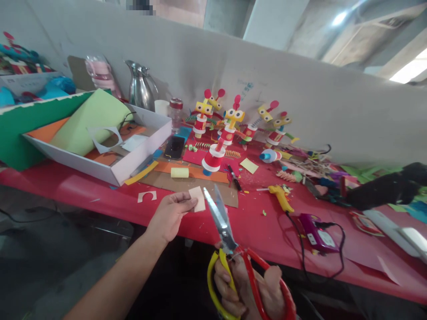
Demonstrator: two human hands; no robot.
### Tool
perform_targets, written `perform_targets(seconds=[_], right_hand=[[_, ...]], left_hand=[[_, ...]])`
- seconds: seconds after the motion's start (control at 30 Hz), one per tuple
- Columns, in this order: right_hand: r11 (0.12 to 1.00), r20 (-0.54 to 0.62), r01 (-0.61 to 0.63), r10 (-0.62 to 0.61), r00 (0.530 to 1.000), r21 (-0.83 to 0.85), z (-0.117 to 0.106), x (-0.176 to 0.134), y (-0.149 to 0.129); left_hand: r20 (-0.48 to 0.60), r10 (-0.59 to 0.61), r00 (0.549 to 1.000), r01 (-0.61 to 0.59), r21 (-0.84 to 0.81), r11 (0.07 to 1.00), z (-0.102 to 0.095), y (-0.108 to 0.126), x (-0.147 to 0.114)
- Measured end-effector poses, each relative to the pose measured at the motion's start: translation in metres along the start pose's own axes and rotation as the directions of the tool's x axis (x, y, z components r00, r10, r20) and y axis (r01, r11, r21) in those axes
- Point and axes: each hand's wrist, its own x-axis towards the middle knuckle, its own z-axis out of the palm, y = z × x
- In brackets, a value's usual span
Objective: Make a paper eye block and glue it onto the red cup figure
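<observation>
Between thumb and fingers, my left hand (171, 214) pinches a small cream piece of paper (198, 198) above the table's front edge. My right hand (248, 286) grips a pair of scissors (223, 224) with one yellow and one red handle. Their blades point up and stand slightly apart, just right of the paper and not around it. On the table near my left hand lie a white paper offcut (147, 196) with a curved cut and a pale yellow paper roll (179, 172). Behind them stands a red and white paper-cup figure (214, 158).
Several yellow-headed cup figures (233, 116) stand along the wall. A white box (115, 173) with coloured sheets is at left, near a steel jug (140, 86). A yellow glue gun (280, 198), its cord and a purple power box (318, 234) lie at right. A black phone (175, 147) rests mid-table.
</observation>
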Motion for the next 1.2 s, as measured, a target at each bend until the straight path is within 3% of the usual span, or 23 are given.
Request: perform_targets(seconds=[0.13, 0.3, 0.43, 0.57, 0.63, 0.7, 0.77, 0.83, 0.87, 0.93, 1.0, 1.07, 1.1, 1.2], right_hand=[[0.992, -0.076, 0.046, -0.055, 0.996, -0.121, -0.003, -0.006, -0.011], [0.95, -0.004, 0.105, -0.111, 0.994, -0.296, 0.015, 0.002, -0.02], [0.934, 0.007, 0.137, -0.143, 0.99, -0.331, 0.021, 0.006, -0.017], [0.921, -0.102, 0.114, -0.163, 0.981, -0.372, 0.002, -0.003, -0.012], [0.869, -0.207, 0.097, -0.221, 0.953, -0.485, -0.01, -0.01, -0.014], [0.678, -0.281, 0.057, -0.378, 0.882, -0.733, -0.019, -0.013, -0.024], [0.258, -0.218, -0.072, -0.603, 0.768, -0.964, -0.025, -0.011, -0.042], [-0.167, -0.078, -0.282, -0.721, 0.689, -0.945, -0.032, -0.005, -0.063], [-0.291, -0.043, -0.36, -0.722, 0.69, -0.886, -0.036, -0.001, -0.074], [-0.414, -0.017, -0.402, -0.679, 0.734, -0.816, -0.048, 0.008, -0.093], [-0.42, -0.023, -0.394, -0.66, 0.751, -0.817, -0.058, 0.017, -0.103], [-0.304, -0.057, -0.357, -0.686, 0.726, -0.883, -0.062, 0.025, -0.103], [-0.191, -0.086, -0.299, -0.696, 0.713, -0.935, -0.06, 0.028, -0.099], [0.277, -0.174, 0.023, -0.663, 0.728, -0.96, -0.039, 0.035, -0.073]], left_hand=[[-0.029, -0.038, 0.999, 0.038, 0.017, 0.999, -0.005, -0.002, 0.001], [-0.041, -0.067, 0.997, 0.068, 0.023, 0.997, -0.004, -0.006, -0.001], [0.011, -0.055, 0.998, 0.054, 0.064, 0.997, -0.005, -0.004, -0.004], [0.017, -0.046, 0.999, 0.046, 0.028, 0.999, -0.009, -0.003, -0.002], [-0.012, -0.04, 0.999, 0.04, 0.002, 0.999, -0.011, -0.003, 0.001], [-0.039, -0.046, 0.998, 0.046, -0.006, 0.999, -0.012, -0.003, 0.003], [-0.051, -0.054, 0.997, 0.055, 0.009, 0.998, -0.013, -0.002, 0.004], [-0.029, -0.039, 0.999, 0.041, 0.08, 0.996, -0.014, -0.002, 0.003], [-0.007, -0.017, 1.0, 0.017, 0.141, 0.99, -0.015, -0.002, 0.003], [0.035, 0.046, 0.998, -0.054, 0.291, 0.955, -0.015, -0.002, 0.001], [0.065, 0.11, 0.992, -0.128, 0.425, 0.896, -0.015, 0.0, -0.001], [0.092, 0.161, 0.983, -0.185, 0.51, 0.84, -0.014, 0.002, -0.001], [0.118, 0.173, 0.978, -0.21, 0.539, 0.816, -0.014, 0.003, -0.002], [0.222, 0.169, 0.96, -0.269, 0.58, 0.769, -0.012, 0.007, -0.004]])
